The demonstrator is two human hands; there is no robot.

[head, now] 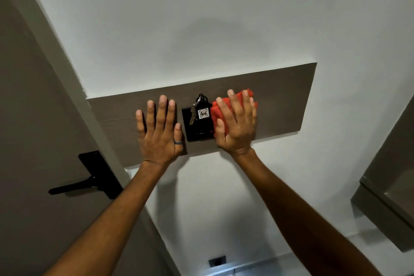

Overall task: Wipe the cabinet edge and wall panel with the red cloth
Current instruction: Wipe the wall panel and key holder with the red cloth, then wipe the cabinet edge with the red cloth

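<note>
A dark brown wall panel (280,101) runs across the white wall. My right hand (237,125) presses a folded red cloth (218,111) flat against the panel, just right of a black key-card holder (197,129). A key fob marked 406 (202,113) hangs in that holder. My left hand (160,132) lies flat on the panel with fingers spread, left of the holder, holding nothing. A ring sits on its thumb. A grey-brown cabinet (389,181) stands at the right edge, away from both hands.
A grey door (33,119) with a black lever handle (89,180) fills the left side. A dark wall socket (216,261) sits low on the white wall between my forearms.
</note>
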